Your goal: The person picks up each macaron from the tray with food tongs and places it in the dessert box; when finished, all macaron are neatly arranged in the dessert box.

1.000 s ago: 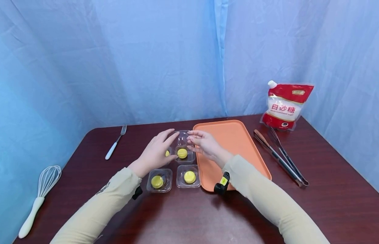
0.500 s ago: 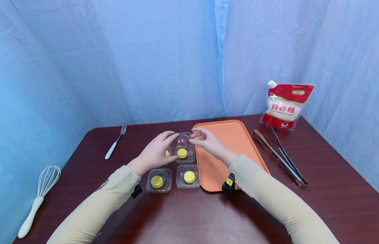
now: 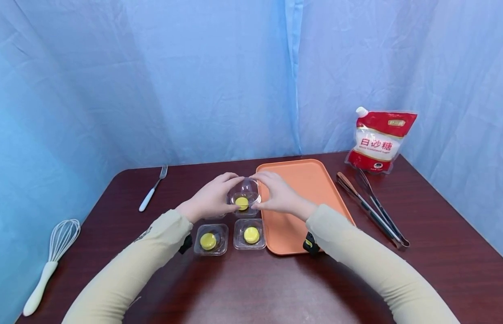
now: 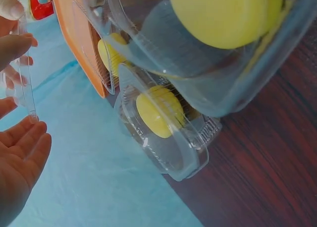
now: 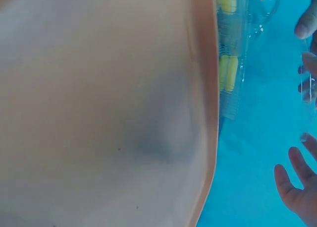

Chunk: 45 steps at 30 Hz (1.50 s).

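Note:
My left hand (image 3: pixel 212 195) and my right hand (image 3: pixel 280 193) hold a clear domed plastic lid (image 3: pixel 247 185) by its opposite edges. Fingers are at the far side of the lid and thumbs at the near side. Beneath and behind it is the back right clear box (image 3: pixel 246 213), where a yellow macaron (image 3: pixel 242 204) shows through the plastic. The left wrist view catches the lid edge-on as a thin sheet (image 4: pixel 27 85) between fingertips. My left hand covers most of the back left box (image 3: pixel 215 217).
Two clear boxes with macarons stand nearer, one at left (image 3: pixel 219 248) and one at right (image 3: pixel 238 243). An orange tray (image 3: pixel 304 180) lies beside them. Tongs (image 3: pixel 374 211) and a sugar pouch (image 3: pixel 378 141) are farther right; a fork (image 3: pixel 150 195) and whisk (image 3: pixel 48 270) lie left.
My right hand first drew slightly right, off the lid's edge, then came back in to hold it. My left hand has turned slightly inward, and the lid has tilted and shifted.

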Available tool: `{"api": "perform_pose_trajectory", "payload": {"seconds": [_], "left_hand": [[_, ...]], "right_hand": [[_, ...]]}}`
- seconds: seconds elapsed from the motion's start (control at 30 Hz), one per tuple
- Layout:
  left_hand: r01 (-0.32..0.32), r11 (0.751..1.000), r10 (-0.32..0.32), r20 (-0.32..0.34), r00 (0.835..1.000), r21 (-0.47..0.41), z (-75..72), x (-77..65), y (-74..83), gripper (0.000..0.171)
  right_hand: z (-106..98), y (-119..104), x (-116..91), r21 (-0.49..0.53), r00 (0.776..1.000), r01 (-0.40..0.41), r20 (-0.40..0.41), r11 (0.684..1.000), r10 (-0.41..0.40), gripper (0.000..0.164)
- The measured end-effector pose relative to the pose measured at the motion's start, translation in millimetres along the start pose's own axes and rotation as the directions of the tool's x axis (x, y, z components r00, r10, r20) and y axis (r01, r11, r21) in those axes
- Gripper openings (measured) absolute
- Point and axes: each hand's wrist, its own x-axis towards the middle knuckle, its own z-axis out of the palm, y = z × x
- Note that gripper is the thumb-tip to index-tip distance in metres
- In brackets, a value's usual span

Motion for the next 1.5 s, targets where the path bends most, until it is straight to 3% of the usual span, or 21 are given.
{"api": "perform_pose_trajectory", "payload": {"seconds": [0.17, 0.4, 0.63, 0.93, 1.1, 1.5], "left_hand": [[-0.003, 1.000, 0.004, 0.029, 1.000, -0.020, 0.9, 3.5, 0.7, 0.071], [0.068, 0.997, -0.065, 0.122, 0.990, -0.020, 4.3, 8.9, -1.8, 0.072], [0.150, 0.989, -0.143, 0.245, 0.959, -0.010, 7.1, 16.7, -4.6, 0.072], [0.176, 0.984, -0.171, 0.355, 0.919, 0.019, 12.0, 23.0, -5.6, 0.070], [0.187, 0.982, -0.186, 0.382, 0.905, 0.035, 14.0, 22.3, -3.4, 0.070], [0.167, 0.984, -0.175, 0.390, 0.904, 0.054, 15.4, 19.9, -4.1, 0.066]], "right_hand": [[1, -1, 1, -0.062, 0.999, -0.030, 0.021, 0.998, 0.031, 0.075], [3, -2, 3, -0.090, 0.993, -0.091, 0.069, 0.992, 0.098, 0.073], [9, 0, 8, -0.086, 0.984, -0.128, 0.109, 0.988, 0.137, 0.070], [20, 7, 13, -0.094, 0.970, -0.155, 0.172, 0.983, 0.169, 0.069], [22, 8, 14, -0.098, 0.967, -0.143, 0.199, 0.985, 0.160, 0.070], [24, 7, 13, -0.077, 0.957, -0.155, 0.235, 0.985, 0.169, 0.068]]}}
